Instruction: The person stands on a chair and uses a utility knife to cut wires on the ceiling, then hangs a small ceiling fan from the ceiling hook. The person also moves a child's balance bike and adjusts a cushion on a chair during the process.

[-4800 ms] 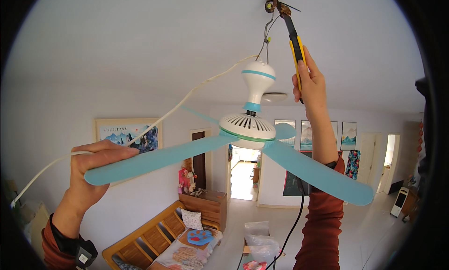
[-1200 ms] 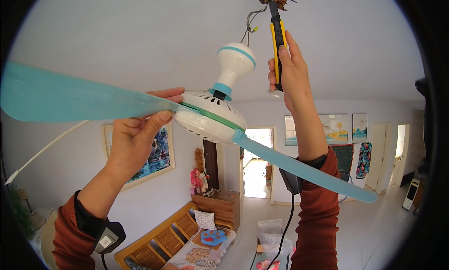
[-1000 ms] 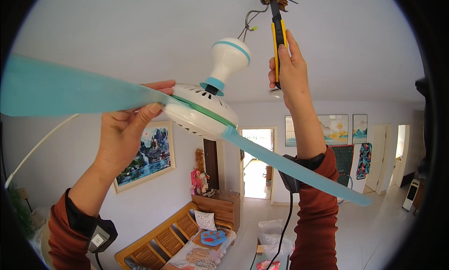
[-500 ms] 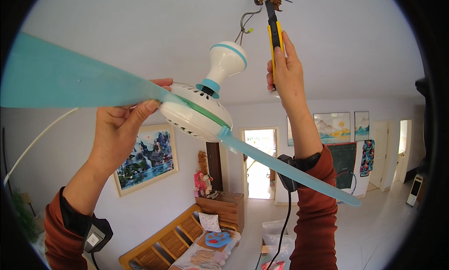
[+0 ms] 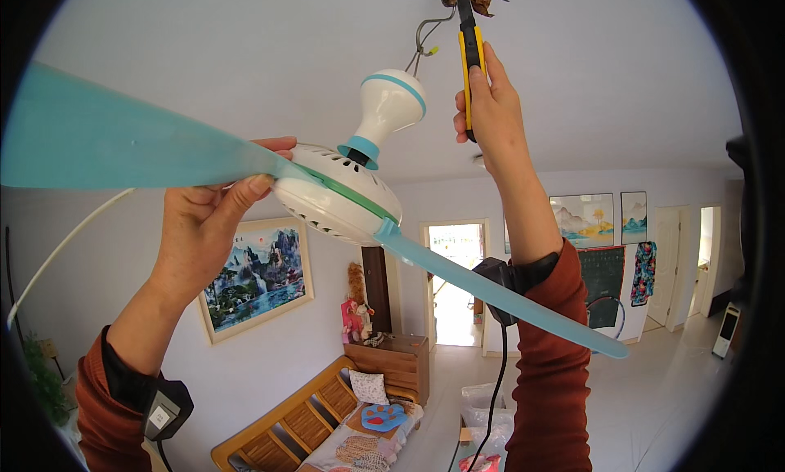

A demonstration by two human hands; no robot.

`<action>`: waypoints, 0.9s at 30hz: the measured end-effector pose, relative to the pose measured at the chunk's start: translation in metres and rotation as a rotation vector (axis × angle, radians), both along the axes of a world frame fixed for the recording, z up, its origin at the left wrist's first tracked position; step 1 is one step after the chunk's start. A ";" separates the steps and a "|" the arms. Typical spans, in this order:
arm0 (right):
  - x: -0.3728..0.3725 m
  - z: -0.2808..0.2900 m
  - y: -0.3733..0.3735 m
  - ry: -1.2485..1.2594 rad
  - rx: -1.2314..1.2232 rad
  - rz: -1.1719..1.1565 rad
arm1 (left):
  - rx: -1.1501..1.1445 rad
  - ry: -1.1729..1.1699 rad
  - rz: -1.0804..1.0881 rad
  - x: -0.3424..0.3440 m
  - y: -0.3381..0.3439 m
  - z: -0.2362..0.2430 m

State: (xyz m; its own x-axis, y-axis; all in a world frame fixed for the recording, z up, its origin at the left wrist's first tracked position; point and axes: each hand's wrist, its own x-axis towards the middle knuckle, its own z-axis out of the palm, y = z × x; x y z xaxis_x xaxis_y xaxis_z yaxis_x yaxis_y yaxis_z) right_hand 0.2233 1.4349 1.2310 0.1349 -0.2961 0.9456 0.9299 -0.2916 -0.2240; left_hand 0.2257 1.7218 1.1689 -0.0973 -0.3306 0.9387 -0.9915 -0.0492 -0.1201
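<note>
A small white and teal ceiling fan (image 5: 319, 206) hangs tilted from a bent metal hook (image 5: 421, 37). My left hand (image 5: 204, 219) pinches it where a wide pale-blue blade (image 5: 123, 141) joins the body, thumb below and fingers behind. Another blue blade (image 5: 499, 288) slants down to the right, in front of my right forearm. Raised beside the hook, my right hand (image 5: 495, 112) is closed round a yellow and black utility knife (image 5: 472, 63). The knife's upper end reaches a brown, crumpled bit (image 5: 481, 2) and dark wires at the ceiling; whether it touches them is unclear.
Below stands a wooden bench (image 5: 278, 427) with a cushion and covers, next to a brown cabinet (image 5: 401, 362). A framed landscape picture (image 5: 257, 280) hangs on the left wall. A white cable (image 5: 65, 255) curves at the left. Black cords run from devices on both wrists.
My right hand and the knife have shifted slightly left and up, the knife's top still by the brown bit. The fan sits a little further left in view, with my left hand still on it.
</note>
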 end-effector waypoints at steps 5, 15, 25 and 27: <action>0.003 0.002 0.004 -0.013 -0.008 -0.079 | -0.005 0.013 -0.022 -0.005 -0.001 0.001; 0.024 0.003 0.006 -0.112 0.035 -0.148 | 0.001 0.061 0.001 -0.010 0.001 -0.001; 0.044 -0.011 -0.016 -0.246 0.022 -0.590 | 0.001 0.043 0.015 -0.007 0.005 0.001; 0.041 -0.011 -0.019 -0.241 -0.002 -0.660 | 0.001 0.040 0.008 -0.004 0.005 0.001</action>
